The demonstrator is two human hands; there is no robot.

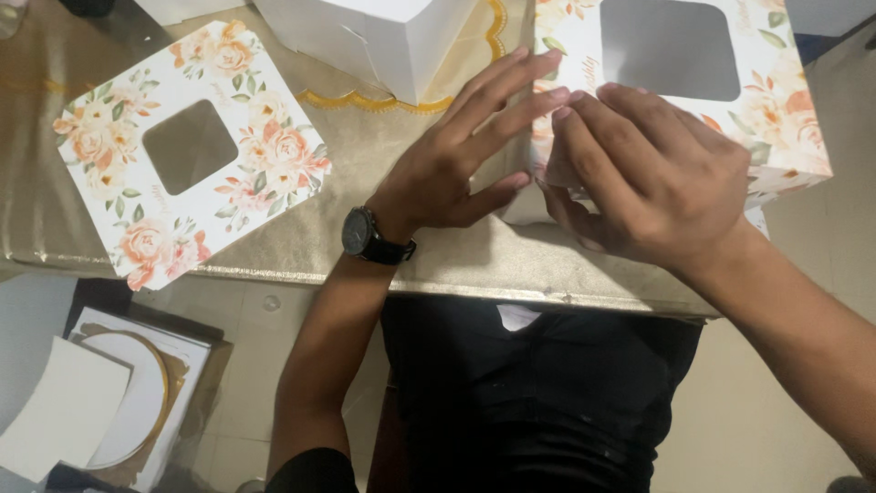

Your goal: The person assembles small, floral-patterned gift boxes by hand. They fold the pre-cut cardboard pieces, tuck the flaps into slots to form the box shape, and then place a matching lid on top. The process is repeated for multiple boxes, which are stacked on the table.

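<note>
While both hands press at the near corner of a floral window box (721, 91), the work appears to be at the folding stage, with a side flap being tucked or creased into place. The left hand (456, 160), a dark wristwatch (365, 237) on its wrist, lies flat with fingers stretched out, fingertips touching the box's left edge; it grasps nothing. The right hand (657, 173) curls over the same corner, its fingers bent down against the box wall, and whether they pinch a flap underneath cannot be told from this view. The box sits at the right end of the gold-covered tabletop (301, 237), close to the near edge, its clear window facing up. A matching flat lid (187, 151) with peach roses and a square window lies well apart to the left, and a plain white carton (383, 36) stands between the two, further back. Below the tabletop, on the floor, rests a stack of cake boards (109, 402). Judging by the hand positions, the next move calls for firm, even pressure along the corner crease so the thin card seats without buckling.
</note>
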